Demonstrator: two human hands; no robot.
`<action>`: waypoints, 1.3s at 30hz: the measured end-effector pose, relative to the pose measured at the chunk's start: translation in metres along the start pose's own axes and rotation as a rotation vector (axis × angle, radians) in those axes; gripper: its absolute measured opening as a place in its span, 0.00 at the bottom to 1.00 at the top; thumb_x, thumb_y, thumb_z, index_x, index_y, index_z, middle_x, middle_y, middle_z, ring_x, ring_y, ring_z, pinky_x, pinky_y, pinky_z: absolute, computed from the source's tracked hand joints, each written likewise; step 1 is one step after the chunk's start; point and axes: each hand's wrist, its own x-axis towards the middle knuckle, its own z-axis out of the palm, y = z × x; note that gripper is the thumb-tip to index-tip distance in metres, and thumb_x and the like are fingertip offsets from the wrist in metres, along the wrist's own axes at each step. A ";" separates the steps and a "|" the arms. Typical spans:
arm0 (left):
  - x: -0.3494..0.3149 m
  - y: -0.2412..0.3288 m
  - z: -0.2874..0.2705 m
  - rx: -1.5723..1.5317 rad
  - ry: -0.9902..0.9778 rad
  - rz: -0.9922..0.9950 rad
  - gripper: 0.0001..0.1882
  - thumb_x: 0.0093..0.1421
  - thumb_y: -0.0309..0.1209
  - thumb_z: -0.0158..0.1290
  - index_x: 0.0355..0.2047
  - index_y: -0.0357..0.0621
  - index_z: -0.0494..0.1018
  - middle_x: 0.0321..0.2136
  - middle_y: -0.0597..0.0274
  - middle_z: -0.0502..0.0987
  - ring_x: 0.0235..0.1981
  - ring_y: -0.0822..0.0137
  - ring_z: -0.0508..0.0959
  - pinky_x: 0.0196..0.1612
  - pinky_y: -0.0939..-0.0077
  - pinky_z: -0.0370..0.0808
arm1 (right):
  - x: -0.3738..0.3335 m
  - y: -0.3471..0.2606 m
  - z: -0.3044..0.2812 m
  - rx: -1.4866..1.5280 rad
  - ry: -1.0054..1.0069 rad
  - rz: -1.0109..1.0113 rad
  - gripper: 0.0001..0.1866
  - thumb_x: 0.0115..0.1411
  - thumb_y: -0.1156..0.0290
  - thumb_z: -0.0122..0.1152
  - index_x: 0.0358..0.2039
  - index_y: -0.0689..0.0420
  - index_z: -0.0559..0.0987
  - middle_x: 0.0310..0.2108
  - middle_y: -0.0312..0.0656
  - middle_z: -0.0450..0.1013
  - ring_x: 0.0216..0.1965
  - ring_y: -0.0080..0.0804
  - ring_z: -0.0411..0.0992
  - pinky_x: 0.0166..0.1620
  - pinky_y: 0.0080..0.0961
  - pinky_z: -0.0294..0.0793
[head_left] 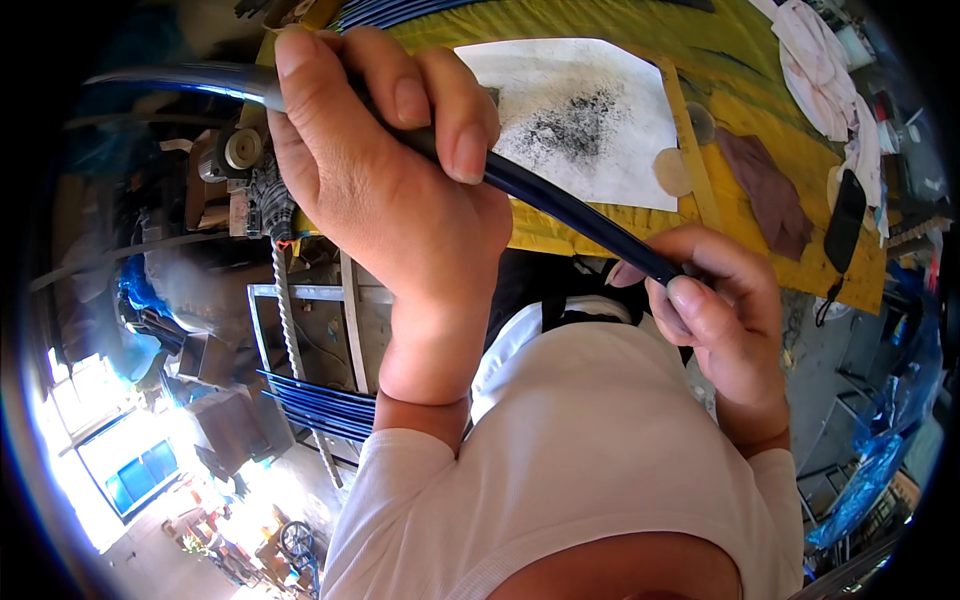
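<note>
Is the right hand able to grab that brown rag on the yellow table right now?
Probably not at once. The right hand is pinching the end of the dark blue rod, which the left hand grips too. The brown rag lies uncovered just beyond it, so the path looks free once it lets go.

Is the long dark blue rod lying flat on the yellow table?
No, the long dark blue rod is lifted above the yellow table, gripped by the left hand and right hand.

Head camera looks steeply down; hands very near.
</note>
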 end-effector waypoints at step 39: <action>0.001 -0.014 -0.007 0.005 0.060 -0.212 0.09 0.66 0.32 0.39 0.28 0.44 0.62 0.17 0.71 0.60 0.15 0.81 0.59 0.16 0.86 0.51 | -0.004 0.016 0.001 0.015 -0.028 -0.060 0.25 0.58 0.62 0.41 0.45 0.70 0.72 0.13 0.26 0.57 0.15 0.11 0.51 0.20 0.12 0.49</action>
